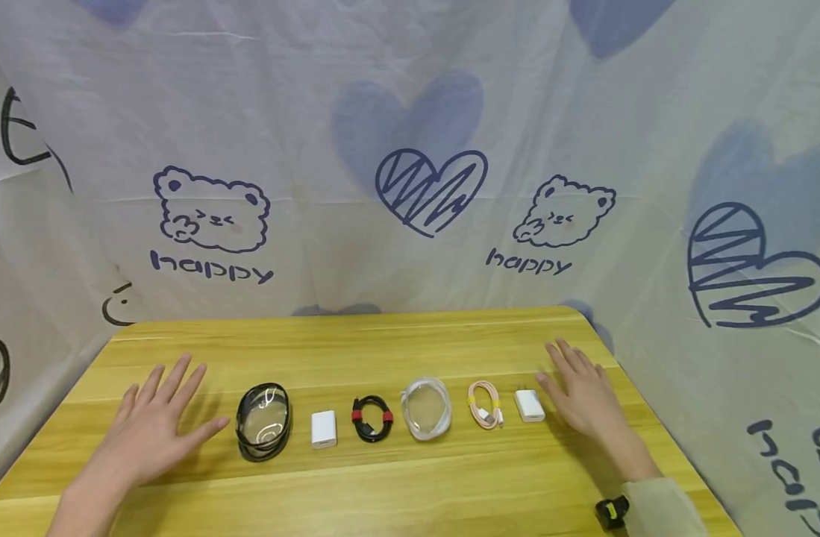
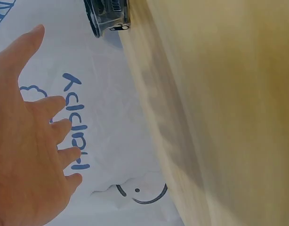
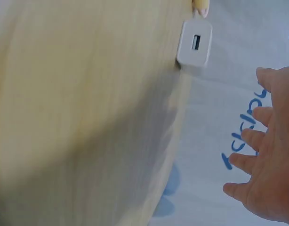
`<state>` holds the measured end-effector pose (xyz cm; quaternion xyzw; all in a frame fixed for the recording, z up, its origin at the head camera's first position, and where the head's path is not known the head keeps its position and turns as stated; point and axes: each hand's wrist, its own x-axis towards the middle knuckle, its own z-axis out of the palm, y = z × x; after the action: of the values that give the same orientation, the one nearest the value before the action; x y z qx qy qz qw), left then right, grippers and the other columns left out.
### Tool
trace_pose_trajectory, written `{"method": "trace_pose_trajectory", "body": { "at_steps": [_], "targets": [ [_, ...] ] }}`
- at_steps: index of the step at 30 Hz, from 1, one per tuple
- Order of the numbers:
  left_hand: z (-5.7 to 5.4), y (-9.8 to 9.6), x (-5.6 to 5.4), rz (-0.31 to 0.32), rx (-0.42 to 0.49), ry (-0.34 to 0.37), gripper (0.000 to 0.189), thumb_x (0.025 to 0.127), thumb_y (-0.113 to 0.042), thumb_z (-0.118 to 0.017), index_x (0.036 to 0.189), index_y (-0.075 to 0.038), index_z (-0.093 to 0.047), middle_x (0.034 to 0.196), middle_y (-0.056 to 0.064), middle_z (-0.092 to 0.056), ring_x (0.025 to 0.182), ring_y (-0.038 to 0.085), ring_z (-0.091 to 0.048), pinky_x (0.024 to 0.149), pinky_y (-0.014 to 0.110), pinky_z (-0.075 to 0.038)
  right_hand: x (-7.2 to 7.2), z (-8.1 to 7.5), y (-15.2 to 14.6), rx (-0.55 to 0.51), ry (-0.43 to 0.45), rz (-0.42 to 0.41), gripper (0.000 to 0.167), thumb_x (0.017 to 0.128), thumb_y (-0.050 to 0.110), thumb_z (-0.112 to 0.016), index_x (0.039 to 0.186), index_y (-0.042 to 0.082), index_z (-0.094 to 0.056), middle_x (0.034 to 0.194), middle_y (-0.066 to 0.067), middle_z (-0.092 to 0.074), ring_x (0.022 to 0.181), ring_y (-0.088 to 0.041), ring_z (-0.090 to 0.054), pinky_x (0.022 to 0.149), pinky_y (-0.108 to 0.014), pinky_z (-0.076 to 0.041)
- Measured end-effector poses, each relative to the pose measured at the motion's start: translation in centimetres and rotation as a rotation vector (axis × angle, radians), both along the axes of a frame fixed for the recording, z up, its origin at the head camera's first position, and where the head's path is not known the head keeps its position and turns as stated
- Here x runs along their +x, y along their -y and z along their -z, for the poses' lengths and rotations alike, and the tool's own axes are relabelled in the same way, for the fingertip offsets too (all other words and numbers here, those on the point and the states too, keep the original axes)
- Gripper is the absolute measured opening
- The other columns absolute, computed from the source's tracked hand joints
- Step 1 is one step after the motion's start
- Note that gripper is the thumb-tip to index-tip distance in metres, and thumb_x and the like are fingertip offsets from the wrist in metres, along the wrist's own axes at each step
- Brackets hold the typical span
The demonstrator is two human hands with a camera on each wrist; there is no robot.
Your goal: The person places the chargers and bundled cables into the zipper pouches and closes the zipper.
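Note:
My left hand (image 1: 156, 429) hovers with fingers spread over the left side of the table, holding nothing. Closest to its thumb lies a coiled black cable in a round loop (image 1: 240, 429). My right hand (image 1: 580, 391), fingers extended and holding nothing, is just right of a white charger plug (image 1: 530, 406). In the right wrist view that charger (image 3: 194, 43) shows its USB slot. Between the hands, in a row, are another white charger (image 1: 324, 429), a black cable with red ties (image 1: 357, 426), a coiled white cable (image 1: 445, 421) and a pink cable with yellow ties (image 1: 474, 410).
The items stand on a yellow wood-grain table (image 1: 396, 492). A white cloth (image 1: 315, 149) printed with hearts and bears hangs behind the table and along both sides. A black band with a small device (image 1: 611, 513) is on the right wrist.

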<state>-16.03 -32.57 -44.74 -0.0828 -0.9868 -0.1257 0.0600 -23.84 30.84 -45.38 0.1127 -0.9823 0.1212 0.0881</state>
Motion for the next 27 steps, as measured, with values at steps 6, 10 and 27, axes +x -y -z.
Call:
{"method": "trace_pose_trajectory", "body": {
  "at_steps": [6,10,27],
  "targets": [
    [-0.3,-0.6,0.1,0.012,0.006,-0.011,0.099,0.098,-0.065,-0.057,0.168,-0.010,-0.013,0.173,0.016,0.006,0.150,0.061,-0.005,0.118,0.072,0.010,0.0,-0.4,1.2,-0.015,-0.012,-0.022,0.071,0.110,0.051,-0.041,0.164,0.006,-0.027,0.170,-0.022,-0.020,0.151,-0.053,-0.023,0.118,-0.075,-0.014],
    [-0.5,-1.0,0.0,0.026,0.014,-0.020,0.098,0.099,-0.065,-0.057,0.168,-0.011,-0.013,0.173,0.016,0.006,0.151,0.060,-0.005,0.119,0.070,0.011,0.0,-0.6,2.2,-0.022,-0.023,-0.042,0.071,0.110,0.051,-0.043,0.164,0.007,-0.028,0.170,-0.020,-0.022,0.151,-0.051,-0.024,0.119,-0.073,-0.014],
    [-1.5,-3.5,-1.0,0.089,0.021,-0.024,0.098,0.098,-0.066,-0.056,0.167,-0.011,-0.015,0.174,0.012,0.005,0.154,0.055,-0.003,0.120,0.073,0.001,0.2,-1.2,7.5,-0.006,-0.099,-0.155,0.067,0.108,0.046,-0.050,0.163,0.012,-0.034,0.169,-0.014,-0.029,0.152,-0.045,-0.029,0.122,-0.069,-0.018]
  ]
}}
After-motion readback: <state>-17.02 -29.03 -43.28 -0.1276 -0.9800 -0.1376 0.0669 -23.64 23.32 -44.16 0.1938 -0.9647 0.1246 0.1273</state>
